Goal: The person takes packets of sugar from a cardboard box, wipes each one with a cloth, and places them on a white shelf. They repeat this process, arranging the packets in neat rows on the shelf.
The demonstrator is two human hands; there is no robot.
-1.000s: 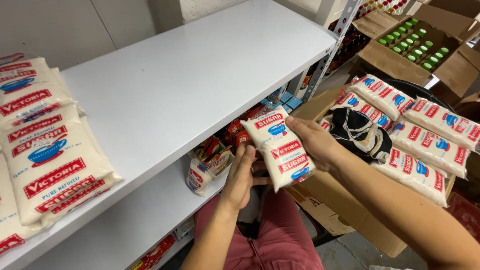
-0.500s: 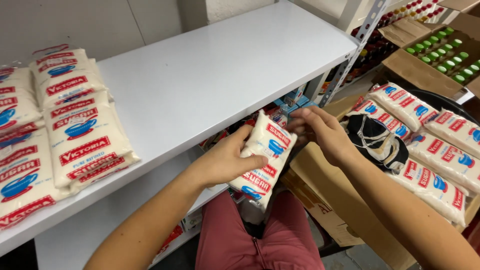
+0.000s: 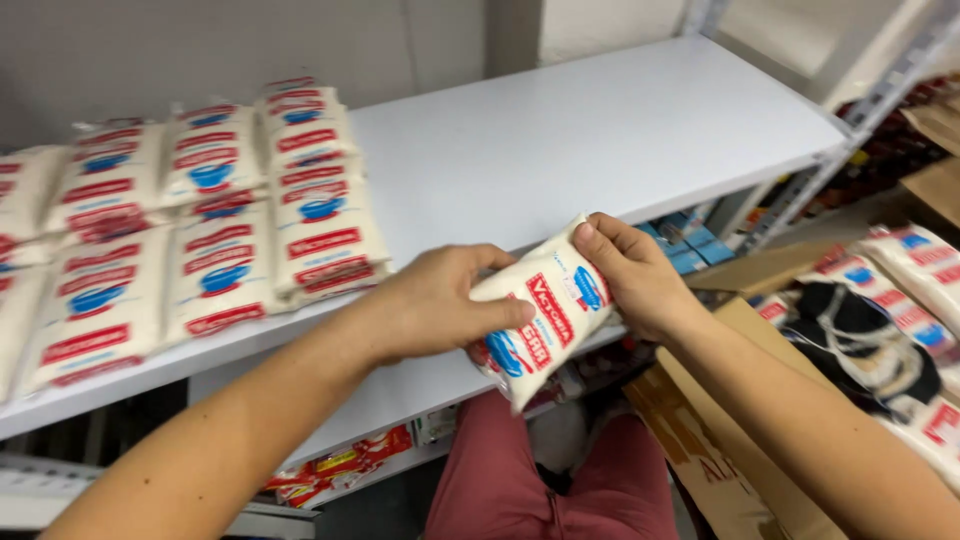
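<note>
Sugar bag (image 3: 545,312), white with red and blue print, held in front of white shelf (image 3: 600,140) edge, tilted, top corner up-right, bottom corner hanging down over red trousers (image 3: 560,480).

Head view, only view:
- Left hand (image 3: 435,305): clamped on left side of sugar bag, thumb across front, fingers wrapped behind. Forearm running in from lower left.
- Right hand (image 3: 630,275): closed on upper right corner of same bag, thumb on top edge, fingers behind. Forearm running in from lower right.
- Both hands touching bag, bag lifted off everything, level with shelf front edge, just beside it.
- Shelf top: stacked sugar bags (image 3: 200,210) in rows on left half, lying flat, overlapping, reaching close to front edge. Right half of shelf bare white.
- Lower shelf (image 3: 400,390) under bag: white board, small red packets (image 3: 340,470) below at its front edge, blurred.
- Blue boxes (image 3: 685,240) behind right hand, under upper shelf, partly hidden.
- Cardboard box (image 3: 720,420) at right, open, beside right forearm. More sugar bags (image 3: 920,265) inside along right frame edge, dark cloth item (image 3: 870,345) with pale pattern lying among them.
- Metal upright (image 3: 860,110) of shelf rack at upper right, blurred stock behind it, kind not readable.
- Grey wall (image 3: 200,40) behind shelf.
</note>
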